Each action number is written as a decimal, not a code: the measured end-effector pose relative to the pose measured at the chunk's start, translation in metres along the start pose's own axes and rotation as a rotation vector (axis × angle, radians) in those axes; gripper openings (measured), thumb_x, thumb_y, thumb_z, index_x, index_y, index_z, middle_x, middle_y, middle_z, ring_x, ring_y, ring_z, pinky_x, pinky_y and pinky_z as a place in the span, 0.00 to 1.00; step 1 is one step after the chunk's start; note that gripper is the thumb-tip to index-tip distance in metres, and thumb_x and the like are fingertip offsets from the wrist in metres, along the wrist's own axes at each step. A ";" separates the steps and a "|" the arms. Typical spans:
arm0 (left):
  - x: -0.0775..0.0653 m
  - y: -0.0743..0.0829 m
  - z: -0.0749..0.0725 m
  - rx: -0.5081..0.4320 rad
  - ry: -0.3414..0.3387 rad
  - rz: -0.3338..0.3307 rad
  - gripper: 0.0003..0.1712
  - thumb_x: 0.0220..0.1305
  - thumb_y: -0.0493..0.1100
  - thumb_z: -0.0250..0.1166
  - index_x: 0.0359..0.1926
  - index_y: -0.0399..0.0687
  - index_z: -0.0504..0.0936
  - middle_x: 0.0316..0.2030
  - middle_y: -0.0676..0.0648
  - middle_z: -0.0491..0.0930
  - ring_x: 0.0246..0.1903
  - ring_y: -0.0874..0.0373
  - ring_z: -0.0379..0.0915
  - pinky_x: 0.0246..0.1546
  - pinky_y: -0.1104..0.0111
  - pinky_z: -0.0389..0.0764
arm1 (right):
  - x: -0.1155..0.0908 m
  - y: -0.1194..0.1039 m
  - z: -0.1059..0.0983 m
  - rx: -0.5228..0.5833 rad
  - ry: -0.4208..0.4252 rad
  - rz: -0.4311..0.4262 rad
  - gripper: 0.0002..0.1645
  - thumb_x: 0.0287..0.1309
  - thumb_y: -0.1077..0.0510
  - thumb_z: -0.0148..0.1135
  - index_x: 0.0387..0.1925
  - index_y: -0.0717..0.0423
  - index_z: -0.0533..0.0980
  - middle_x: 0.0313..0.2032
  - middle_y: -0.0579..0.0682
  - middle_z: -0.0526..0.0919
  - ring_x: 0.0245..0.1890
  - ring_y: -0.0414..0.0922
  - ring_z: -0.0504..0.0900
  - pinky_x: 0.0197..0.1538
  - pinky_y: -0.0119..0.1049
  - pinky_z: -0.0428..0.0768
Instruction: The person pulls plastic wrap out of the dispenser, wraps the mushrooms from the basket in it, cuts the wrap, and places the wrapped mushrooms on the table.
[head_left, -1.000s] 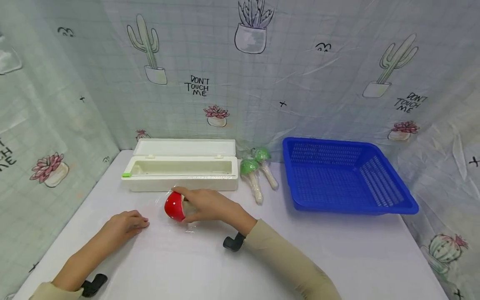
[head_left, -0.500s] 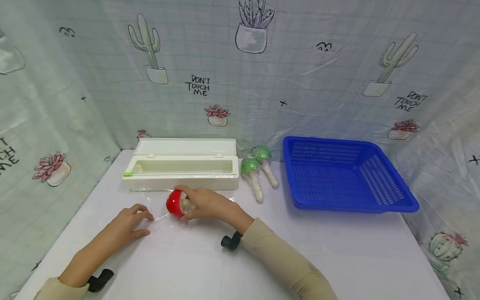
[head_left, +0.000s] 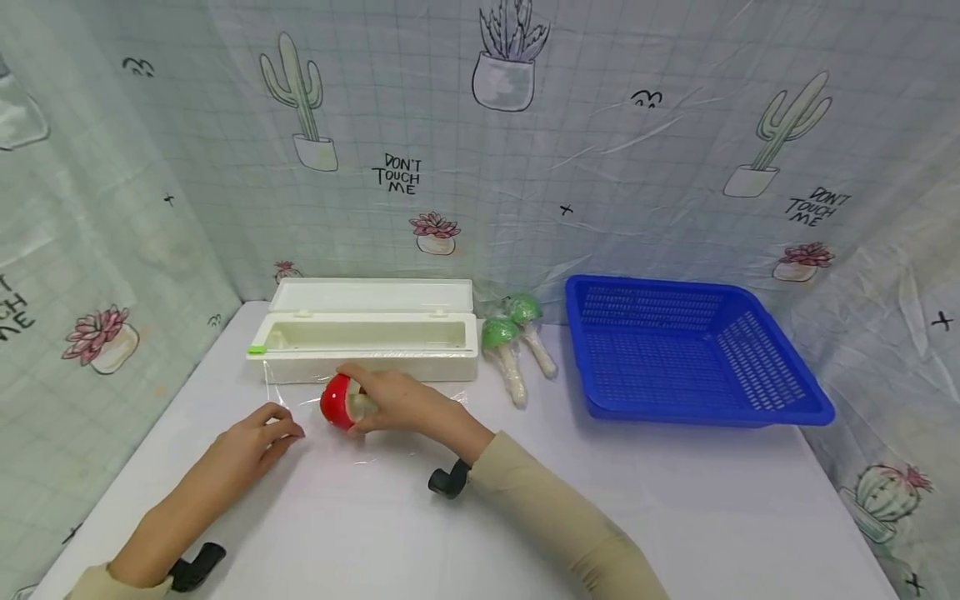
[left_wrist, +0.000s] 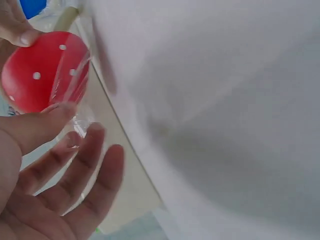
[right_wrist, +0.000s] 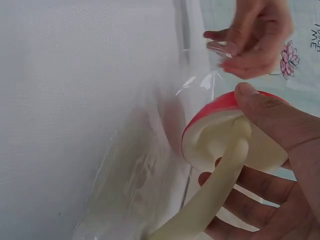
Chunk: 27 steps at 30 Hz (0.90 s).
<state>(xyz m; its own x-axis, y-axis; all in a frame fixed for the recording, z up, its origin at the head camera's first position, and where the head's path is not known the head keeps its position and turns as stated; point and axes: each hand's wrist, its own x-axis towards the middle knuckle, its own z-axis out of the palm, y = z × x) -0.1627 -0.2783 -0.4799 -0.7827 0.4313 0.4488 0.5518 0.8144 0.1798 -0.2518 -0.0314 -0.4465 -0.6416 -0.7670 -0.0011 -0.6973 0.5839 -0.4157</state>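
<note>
A toy mushroom with a white-dotted red cap (head_left: pixel 336 402) and a pale stem (right_wrist: pixel 220 185) lies on its side above clear plastic film (right_wrist: pixel 135 185). My right hand (head_left: pixel 401 402) grips it by the cap, thumb on one side and fingers on the other. To its left, my left hand (head_left: pixel 251 442) pinches an edge of the film near the cap; the fingers show closer in the left wrist view, beside the red cap (left_wrist: pixel 45 72). Behind both hands stands a long white cling-film box (head_left: pixel 367 368) with its lid (head_left: pixel 375 295) raised and a green slider (head_left: pixel 257 350) at its left end.
Two green-capped mushrooms (head_left: pixel 499 333) in clear wrap lie right of the box. A blue plastic basket (head_left: pixel 708 415) stands at the back right of the white table (head_left: pixel 675 517). Patterned curtain (head_left: pixel 600 150) closes off the back and sides.
My left hand opened its fingers, then drew them together on the film. The mushroom and my right hand shifted slightly left. Film now stretches up toward the box's left end.
</note>
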 end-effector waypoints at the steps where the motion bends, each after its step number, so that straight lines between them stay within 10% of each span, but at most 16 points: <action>1: 0.002 0.002 -0.001 0.007 0.043 0.017 0.03 0.61 0.42 0.74 0.33 0.49 0.87 0.37 0.51 0.76 0.28 0.59 0.76 0.25 0.66 0.82 | 0.001 0.000 0.001 0.005 0.000 0.006 0.52 0.55 0.47 0.78 0.75 0.43 0.58 0.50 0.47 0.84 0.42 0.37 0.79 0.47 0.27 0.79; 5: 0.012 0.013 -0.007 0.066 0.142 0.053 0.22 0.72 0.58 0.52 0.37 0.51 0.87 0.39 0.49 0.74 0.25 0.60 0.70 0.16 0.71 0.74 | 0.001 0.002 0.000 0.024 -0.001 0.014 0.54 0.55 0.45 0.77 0.76 0.45 0.57 0.48 0.46 0.84 0.41 0.37 0.78 0.45 0.26 0.77; 8: 0.023 0.019 -0.011 0.137 0.185 0.087 0.04 0.66 0.43 0.70 0.40 0.50 0.87 0.40 0.45 0.74 0.23 0.59 0.66 0.12 0.74 0.65 | 0.001 0.007 -0.003 0.104 0.000 0.009 0.53 0.56 0.43 0.76 0.76 0.45 0.59 0.47 0.45 0.84 0.42 0.35 0.78 0.43 0.23 0.76; 12: 0.041 0.023 -0.008 0.116 0.241 0.104 0.28 0.40 0.22 0.79 0.42 0.48 0.86 0.40 0.43 0.74 0.24 0.55 0.72 0.14 0.69 0.75 | 0.002 0.015 -0.008 0.297 0.007 -0.031 0.46 0.57 0.45 0.76 0.73 0.45 0.65 0.51 0.45 0.83 0.46 0.34 0.80 0.46 0.22 0.78; 16: 0.056 0.023 0.002 -0.015 0.309 0.105 0.27 0.41 0.19 0.78 0.44 0.42 0.86 0.40 0.44 0.75 0.32 0.53 0.80 0.30 0.65 0.87 | 0.002 0.024 -0.010 0.402 0.010 -0.036 0.44 0.58 0.46 0.75 0.73 0.45 0.67 0.51 0.44 0.83 0.47 0.35 0.81 0.49 0.24 0.79; 20: 0.066 0.022 0.013 -0.134 0.376 0.086 0.23 0.45 0.21 0.76 0.44 0.37 0.86 0.39 0.44 0.77 0.36 0.57 0.79 0.45 0.83 0.79 | 0.002 0.032 -0.010 0.461 0.019 -0.001 0.45 0.58 0.45 0.75 0.74 0.47 0.67 0.51 0.43 0.84 0.49 0.35 0.81 0.52 0.24 0.79; 27: 0.080 0.025 0.016 -0.181 0.418 -0.021 0.18 0.53 0.27 0.76 0.42 0.38 0.77 0.37 0.46 0.77 0.34 0.58 0.74 0.41 0.92 0.69 | 0.004 0.037 -0.017 0.535 0.042 -0.016 0.31 0.66 0.47 0.68 0.67 0.50 0.74 0.48 0.43 0.85 0.47 0.34 0.82 0.51 0.26 0.80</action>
<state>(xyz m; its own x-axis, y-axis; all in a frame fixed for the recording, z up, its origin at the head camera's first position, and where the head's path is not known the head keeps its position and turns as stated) -0.2164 -0.2169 -0.4536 -0.6313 0.1912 0.7516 0.6074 0.7244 0.3260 -0.2855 -0.0089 -0.4467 -0.6521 -0.7570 0.0404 -0.4538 0.3471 -0.8207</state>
